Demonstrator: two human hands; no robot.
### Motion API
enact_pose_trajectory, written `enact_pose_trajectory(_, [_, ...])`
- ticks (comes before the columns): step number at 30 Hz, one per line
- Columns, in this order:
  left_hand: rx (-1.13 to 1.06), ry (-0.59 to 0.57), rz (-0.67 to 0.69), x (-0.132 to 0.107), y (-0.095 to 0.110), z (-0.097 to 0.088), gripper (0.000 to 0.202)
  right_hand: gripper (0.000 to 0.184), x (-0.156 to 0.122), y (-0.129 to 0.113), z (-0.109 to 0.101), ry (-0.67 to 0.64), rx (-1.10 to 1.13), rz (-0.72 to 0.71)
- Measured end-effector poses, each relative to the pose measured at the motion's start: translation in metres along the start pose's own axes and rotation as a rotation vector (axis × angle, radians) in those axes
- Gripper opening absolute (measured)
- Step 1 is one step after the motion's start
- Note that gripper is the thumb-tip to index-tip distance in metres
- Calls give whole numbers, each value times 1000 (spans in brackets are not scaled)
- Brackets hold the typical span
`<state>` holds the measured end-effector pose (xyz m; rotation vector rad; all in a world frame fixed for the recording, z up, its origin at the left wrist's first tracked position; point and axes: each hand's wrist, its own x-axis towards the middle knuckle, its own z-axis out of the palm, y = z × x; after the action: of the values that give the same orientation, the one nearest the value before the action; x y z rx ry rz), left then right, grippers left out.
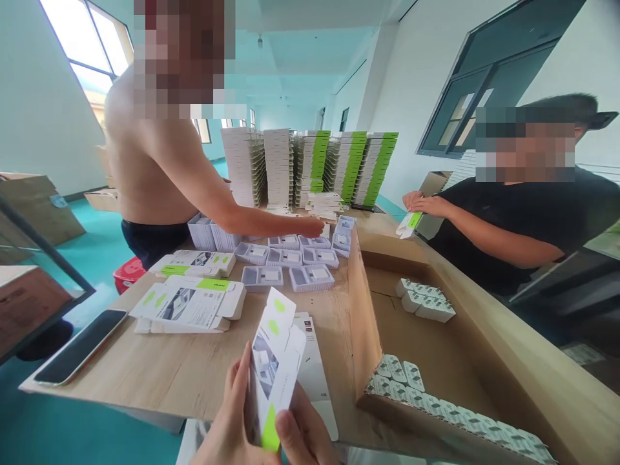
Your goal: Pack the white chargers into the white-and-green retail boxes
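Observation:
A white and green product box point(277, 371), tilted upright with its top flap raised, is gripped between my two hands near the table's front edge. My left hand point(233, 413) wraps its left side, fingers along the edge. At the lower right, my right hand point(303, 423) holds it with the thumb on the front. Just behind it a white printed card or flat box point(314, 371) lies on the table. To the left is a pile of flattened printed boxes point(194, 303). Beyond, several clear plastic trays point(261, 276) hold small white items.
A large open carton point(368, 323) at right contains small patterned white blocks point(429, 300). A phone point(80, 349) lies at the table's left corner. Tall stacks of boxes point(314, 168) stand behind. A co-worker's arm point(217, 200) reaches over the trays; another person point(513, 226) handles a box at right.

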<state>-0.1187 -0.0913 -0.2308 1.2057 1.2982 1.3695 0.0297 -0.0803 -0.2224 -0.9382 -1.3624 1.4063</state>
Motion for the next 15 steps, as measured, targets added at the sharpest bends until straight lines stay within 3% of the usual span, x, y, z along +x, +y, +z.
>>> enact_pose_trajectory(6, [-59, -222, -62, -17, 19, 9, 94, 96, 7, 2, -8, 19, 54, 1])
enact_pose_trajectory(10, [-104, -266, -87, -15, 32, 10, 96, 122, 7, -4, -4, 30, 205, 26])
enact_pose_trajectory(15, [-209, -315, -203, -6, 31, 9, 106, 126, 3, -13, -3, 17, 292, 144])
